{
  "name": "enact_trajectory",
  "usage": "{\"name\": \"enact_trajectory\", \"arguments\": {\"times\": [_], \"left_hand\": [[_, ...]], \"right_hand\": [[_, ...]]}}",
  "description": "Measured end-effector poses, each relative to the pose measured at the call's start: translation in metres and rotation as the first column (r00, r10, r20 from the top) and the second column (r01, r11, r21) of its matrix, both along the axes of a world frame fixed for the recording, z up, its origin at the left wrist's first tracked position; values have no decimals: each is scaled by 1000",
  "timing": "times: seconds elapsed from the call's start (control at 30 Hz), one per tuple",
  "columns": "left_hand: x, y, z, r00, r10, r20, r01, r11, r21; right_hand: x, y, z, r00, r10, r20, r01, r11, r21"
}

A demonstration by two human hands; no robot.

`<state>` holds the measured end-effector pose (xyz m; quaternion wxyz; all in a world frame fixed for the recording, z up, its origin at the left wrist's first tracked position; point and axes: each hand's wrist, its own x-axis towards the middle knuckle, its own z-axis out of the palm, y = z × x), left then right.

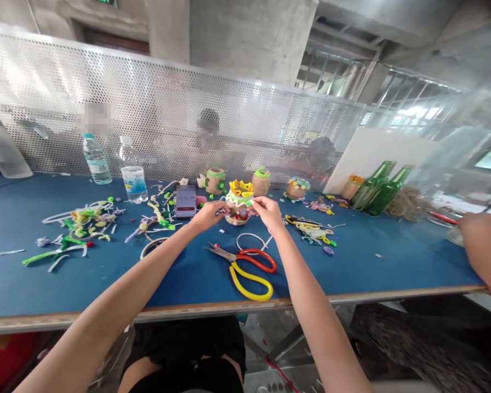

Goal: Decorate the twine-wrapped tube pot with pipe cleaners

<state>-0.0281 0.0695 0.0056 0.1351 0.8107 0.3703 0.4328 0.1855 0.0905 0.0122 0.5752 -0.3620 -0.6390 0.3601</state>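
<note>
A small craft pot (238, 207) wrapped in twine and trimmed with yellow, green and pink pieces stands on the blue table (352, 262). My left hand (208, 214) pinches its left side with curled fingers. My right hand (268, 213) grips its right side near the green trim, fingers also closed. Both forearms reach out from the near edge. Just in front of the pot lie scissors (245, 267), one pair with red handles and one with yellow, and a white ring (249, 240).
Colourful pipe-cleaner scraps (82, 224) litter the left. Two water bottles (133, 177) and a phone (185, 201) stand behind them. Similar decorated pots (262, 180) line the back. Two green glass bottles (378, 191) lean at right. Another person's hand (480, 234) rests far right.
</note>
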Motion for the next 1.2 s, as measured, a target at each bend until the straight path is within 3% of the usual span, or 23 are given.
{"name": "enact_trajectory", "arguments": {"times": [0.17, 0.27, 0.53, 0.9, 1.2], "left_hand": [[1, -26, 26, 993, -69, 93, 75, 995, -71], [13, -40, 33, 976, -67, 209, 90, 990, -105], [15, -40, 33, 944, -38, 329, 95, 983, -160], [14, -39, 31, 958, -3, 288, 53, 985, -166], [16, -39, 27, 954, -42, 296, 64, 996, -65]], "right_hand": [[-10, -13, 5, 999, -48, -5, 49, 993, 111], [-21, -24, 7, 997, -79, 6, 76, 980, 184], [-34, -39, 8, 994, -95, 48, 77, 956, 284], [-36, -39, 5, 995, -92, 43, 80, 972, 220], [-39, -39, 1, 997, -81, 2, 79, 977, 199]]}}
